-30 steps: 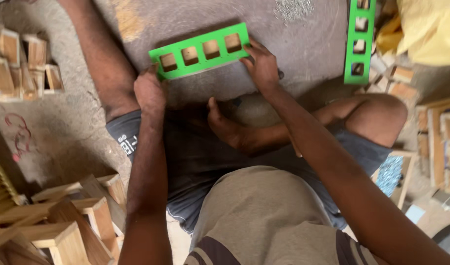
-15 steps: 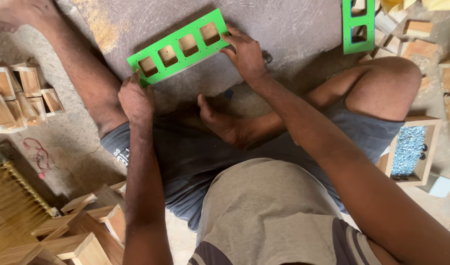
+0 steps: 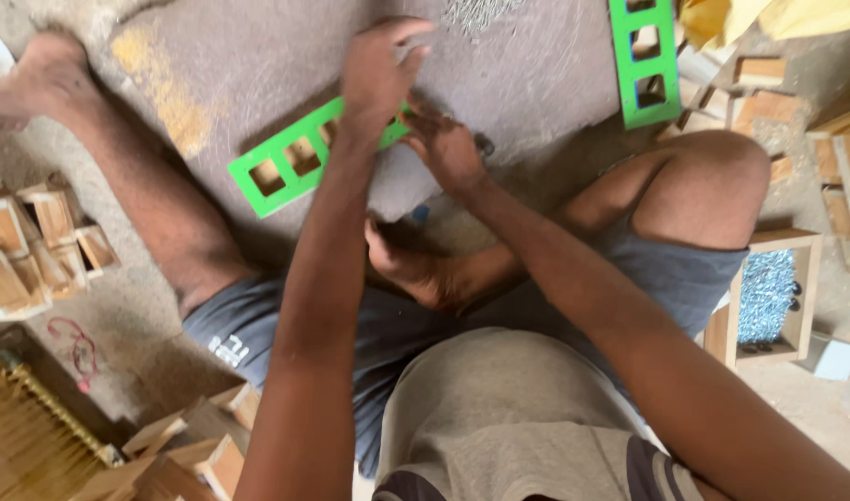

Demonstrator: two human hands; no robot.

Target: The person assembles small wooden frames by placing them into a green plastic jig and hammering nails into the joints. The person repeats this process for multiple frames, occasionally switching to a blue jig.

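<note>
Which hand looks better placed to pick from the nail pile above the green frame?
Probably the left hand: it is raised beyond the green frame, nearest the nail pile. The right hand rests at the frame's right end.

Frame (image 3: 286, 162) on floor, hands (image 3: 379, 74) at its right end

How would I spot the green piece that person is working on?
Start at the grey floor slab before the seated person. The green frame lies slanted there under the left hand and right hand. A second green frame lies untouched, top right.
</note>
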